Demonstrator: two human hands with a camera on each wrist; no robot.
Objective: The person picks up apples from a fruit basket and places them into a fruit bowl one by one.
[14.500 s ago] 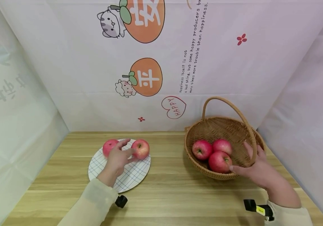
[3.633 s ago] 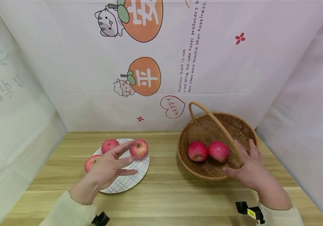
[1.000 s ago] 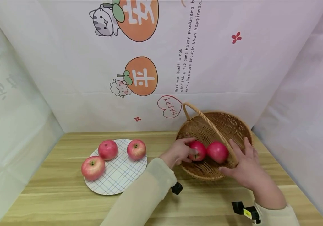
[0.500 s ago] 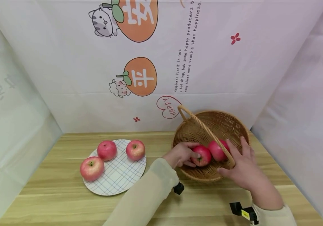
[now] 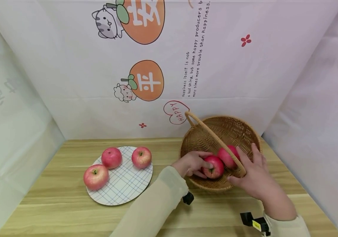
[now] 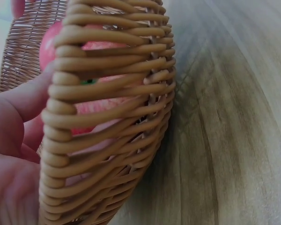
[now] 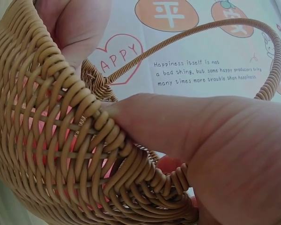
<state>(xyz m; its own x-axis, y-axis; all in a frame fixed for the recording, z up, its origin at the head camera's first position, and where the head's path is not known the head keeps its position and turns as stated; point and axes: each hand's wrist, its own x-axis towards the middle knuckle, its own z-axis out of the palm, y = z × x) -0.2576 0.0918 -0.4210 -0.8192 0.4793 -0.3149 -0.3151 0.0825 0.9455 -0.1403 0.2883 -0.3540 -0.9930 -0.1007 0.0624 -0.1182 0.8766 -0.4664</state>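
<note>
My left hand (image 5: 191,163) reaches over the near left rim of a wicker basket (image 5: 231,126) and grips a red apple (image 5: 214,168) inside it, thumb on top near the stem. A second apple (image 5: 228,156) lies against it, partly behind the basket's arched handle (image 5: 213,133). In the left wrist view, red apple skin (image 6: 49,44) shows past the woven wall (image 6: 107,101). My right hand (image 5: 259,179) holds the basket's right side where the handle joins. Its thumb (image 7: 164,119) presses over the rim in the right wrist view; some fingertips are hidden there.
A round plate (image 5: 124,186) with a blue check pattern stands to the left on the wooden table (image 5: 53,204). It bears three apples: one at left (image 5: 96,177), one behind (image 5: 111,158), one at right (image 5: 141,157). A printed white cloth (image 5: 210,72) hangs behind the basket.
An apple has gone from basket to plate since the oldest frame. My left hand has moved from the plate into the basket; the apple in its grip has shifted right and nearer me.
</note>
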